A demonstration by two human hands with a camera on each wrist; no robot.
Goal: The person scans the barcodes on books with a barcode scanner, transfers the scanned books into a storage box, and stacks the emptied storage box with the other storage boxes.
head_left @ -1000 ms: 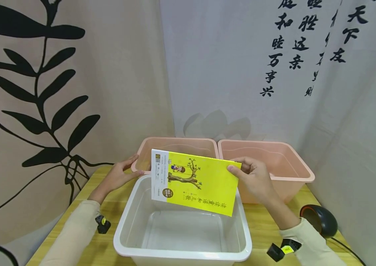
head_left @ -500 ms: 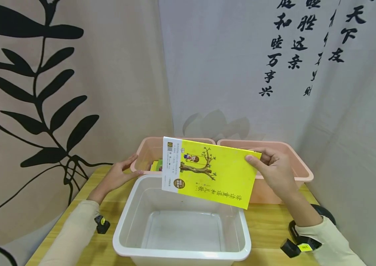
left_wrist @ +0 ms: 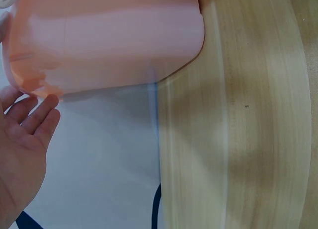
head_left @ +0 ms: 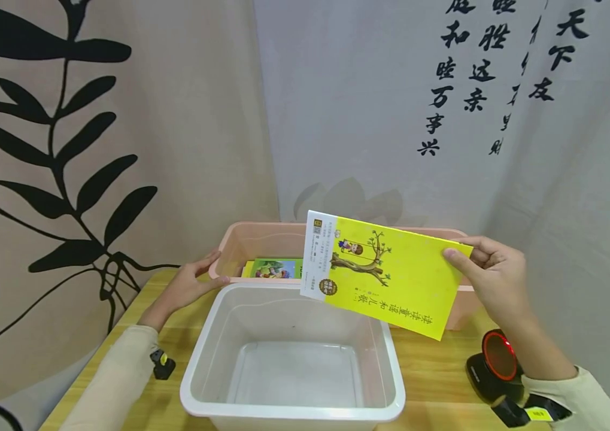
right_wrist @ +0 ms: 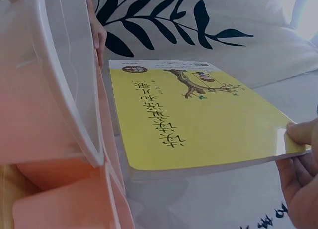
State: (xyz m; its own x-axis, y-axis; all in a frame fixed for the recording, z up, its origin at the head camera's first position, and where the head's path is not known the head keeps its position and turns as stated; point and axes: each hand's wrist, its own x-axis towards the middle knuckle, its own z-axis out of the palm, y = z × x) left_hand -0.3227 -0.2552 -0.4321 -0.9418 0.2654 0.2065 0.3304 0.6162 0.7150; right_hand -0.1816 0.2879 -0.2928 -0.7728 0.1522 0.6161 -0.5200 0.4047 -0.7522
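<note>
One yellow book [head_left: 388,274], tree picture on cover, pinched by right hand [head_left: 490,276] fingers, left hand [head_left: 188,286] open

On the worktop [head_left: 186,311] a near tub [head_left: 294,407] stands in front of two far tubs side by side. A book [head_left: 272,267] lies in the left far tub [head_left: 245,239]. A scanner [head_left: 490,365] sits right of the near tub.

yellow book [head_left: 391,275], tilted, held aloft
</note>
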